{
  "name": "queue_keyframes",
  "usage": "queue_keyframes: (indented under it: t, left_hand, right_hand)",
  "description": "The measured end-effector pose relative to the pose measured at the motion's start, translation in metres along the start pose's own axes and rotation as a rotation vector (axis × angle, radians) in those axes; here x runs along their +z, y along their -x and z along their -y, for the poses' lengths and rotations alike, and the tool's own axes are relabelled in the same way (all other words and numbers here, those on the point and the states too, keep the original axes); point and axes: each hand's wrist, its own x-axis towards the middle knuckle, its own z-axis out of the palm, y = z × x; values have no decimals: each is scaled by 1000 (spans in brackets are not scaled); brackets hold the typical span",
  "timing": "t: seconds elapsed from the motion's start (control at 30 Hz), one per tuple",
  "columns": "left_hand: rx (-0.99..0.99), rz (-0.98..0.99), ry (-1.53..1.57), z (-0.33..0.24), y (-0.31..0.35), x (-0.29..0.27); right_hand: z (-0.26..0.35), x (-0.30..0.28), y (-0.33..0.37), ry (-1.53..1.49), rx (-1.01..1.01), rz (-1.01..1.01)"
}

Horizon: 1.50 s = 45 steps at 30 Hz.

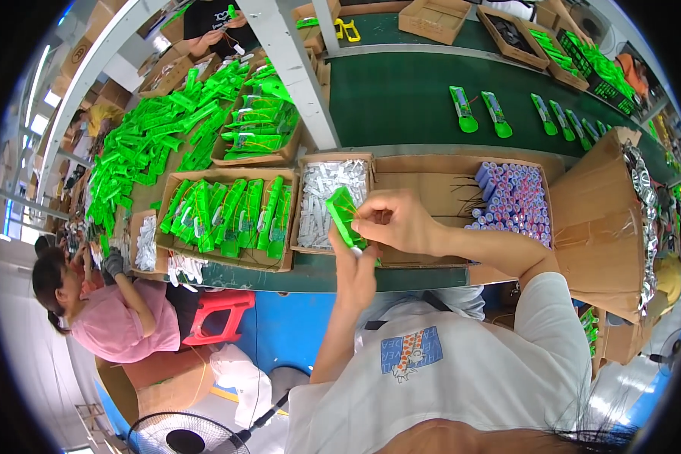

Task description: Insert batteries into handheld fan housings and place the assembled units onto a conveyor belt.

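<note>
My left hand (354, 278) holds a green plastic shell (339, 215) upright over the front of the workbench, with thin orange wires at its upper part. My right hand (402, 221) is closed in a pinch at the shell's right edge, by the wires. What sits between those fingertips is too small to make out. Just behind the shell is a carton of small white parts (318, 203). Purple-blue cylindrical cells (516, 198) with black leads fill the right part of a wider carton (420, 175), beside my right forearm.
Left of my hands stands a carton of wired green shells (231, 216); a large heap of green parts (140, 147) lies beyond. Behind runs a green conveyor belt (401, 94) carrying several shells. A tall carton (598, 219) borders the right. A co-worker in pink (121, 321) sits left.
</note>
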Motion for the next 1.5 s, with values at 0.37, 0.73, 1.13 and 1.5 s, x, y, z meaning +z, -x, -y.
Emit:
queue_keyframes:
  t: [0.37, 0.73, 1.13, 1.5]
  left_hand:
    - [-319, 21, 255, 36, 4, 8]
    - [-392, 295, 591, 18, 18, 29]
    - [-453, 213, 621, 27, 13, 12]
    - [-443, -152, 847, 21, 20, -63]
  right_hand:
    - [-30, -44, 25, 597, -593, 190]
    - [-24, -126, 52, 1140, -303, -199]
    - [-12, -30, 35, 1205, -829, 260]
    - [-91, 12, -119, 1285, -384, 407]
